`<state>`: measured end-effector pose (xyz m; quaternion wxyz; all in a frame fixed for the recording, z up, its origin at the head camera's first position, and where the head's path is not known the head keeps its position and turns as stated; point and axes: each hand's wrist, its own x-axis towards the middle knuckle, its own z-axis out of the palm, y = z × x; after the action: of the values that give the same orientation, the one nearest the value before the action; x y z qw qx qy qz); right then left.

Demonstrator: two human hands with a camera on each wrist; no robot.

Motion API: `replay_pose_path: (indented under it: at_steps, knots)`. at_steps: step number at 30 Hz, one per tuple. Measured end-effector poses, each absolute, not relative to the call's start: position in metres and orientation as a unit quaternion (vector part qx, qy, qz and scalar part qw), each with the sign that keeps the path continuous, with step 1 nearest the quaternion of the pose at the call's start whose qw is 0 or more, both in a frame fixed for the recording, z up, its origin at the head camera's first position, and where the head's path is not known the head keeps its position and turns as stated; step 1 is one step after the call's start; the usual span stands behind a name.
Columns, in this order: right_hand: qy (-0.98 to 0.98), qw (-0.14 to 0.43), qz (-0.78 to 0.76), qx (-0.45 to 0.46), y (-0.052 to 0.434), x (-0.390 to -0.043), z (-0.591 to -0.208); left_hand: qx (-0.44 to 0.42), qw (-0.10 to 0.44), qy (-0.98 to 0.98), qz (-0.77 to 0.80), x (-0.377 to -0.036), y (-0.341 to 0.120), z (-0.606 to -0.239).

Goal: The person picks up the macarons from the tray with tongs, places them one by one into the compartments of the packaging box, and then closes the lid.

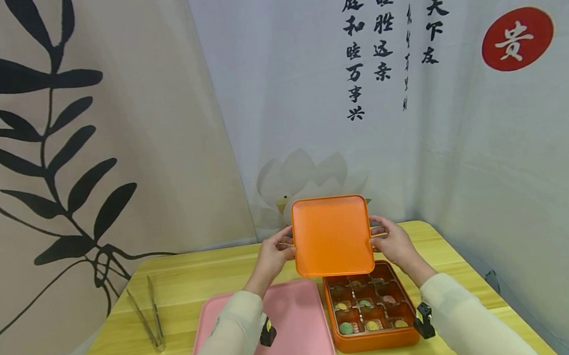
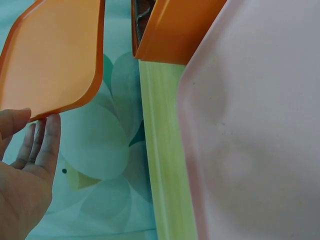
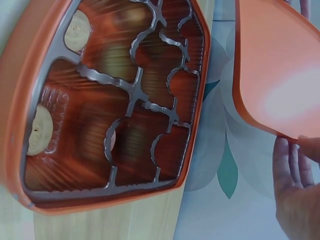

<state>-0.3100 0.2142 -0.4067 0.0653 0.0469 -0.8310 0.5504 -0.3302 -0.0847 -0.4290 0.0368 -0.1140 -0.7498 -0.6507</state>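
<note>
A square orange lid (image 1: 332,236) is raised above the far side of the table, its broad face toward the head camera. My left hand (image 1: 273,259) pinches its left edge between thumb and fingers. On the opposite edge, my right hand (image 1: 394,242) pinches it likewise. Below and slightly right stands an orange box (image 1: 377,341), uncovered, with a divided insert of several compartments. Small round embossed pieces lie in it, among them a green one (image 1: 346,328) and a yellow one (image 1: 373,325). The right wrist view shows a cream-coloured piece (image 3: 41,131) close up.
A pink tray (image 1: 297,332) lies left of the box, close beside it, partly covered by my left sleeve. Metal tongs (image 1: 157,321) rest on the left of the wooden table (image 1: 191,271). A printed curtain (image 1: 304,114) hangs behind the table's far edge.
</note>
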Motion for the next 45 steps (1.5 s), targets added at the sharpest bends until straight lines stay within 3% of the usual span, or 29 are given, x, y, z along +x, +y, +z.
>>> replay_pose_path:
  at_steps: [15,22,45]
  knots:
    - [-0.83,0.074,0.551,0.049,0.218,-0.309,-0.406,-0.127,0.043,-0.752,-0.646,-0.327,-0.083,-0.43]
    - [-0.823,0.05,0.563,0.056,0.221,-0.308,-0.405,-0.138,0.008,-0.752,-0.644,-0.303,-0.083,-0.402]
    - [-0.821,-0.006,0.56,0.11,0.231,-0.304,-0.404,-0.136,-0.03,-0.774,-0.618,-0.31,-0.084,-0.404]
